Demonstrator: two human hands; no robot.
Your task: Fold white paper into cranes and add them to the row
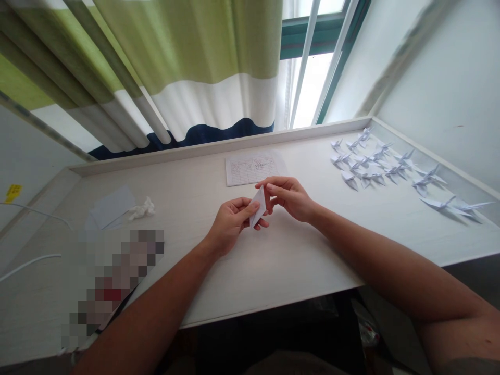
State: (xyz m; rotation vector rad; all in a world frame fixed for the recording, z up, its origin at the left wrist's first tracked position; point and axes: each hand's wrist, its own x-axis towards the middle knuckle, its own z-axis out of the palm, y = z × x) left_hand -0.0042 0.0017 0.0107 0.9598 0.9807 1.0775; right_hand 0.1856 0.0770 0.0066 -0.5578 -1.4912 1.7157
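A small piece of white paper [257,209], folded into a narrow diamond, is held up above the middle of the white table. My left hand [233,221] is closed on it, thumb across the near face and fingers behind. At its upper right edge, the thumb and bent forefinger of my right hand [287,197] pinch the paper near the top corner. Just beyond my hands lies a flat pad with a printed grid [253,169].
Several folded white paper cranes [365,164] stand at the right. At the left are loose paper sheets [111,205], a crumpled tissue [141,208], a blurred-out object [121,281] and a white cable [31,265]. A raised rim [219,147] borders the table's back, below a curtain [187,47].
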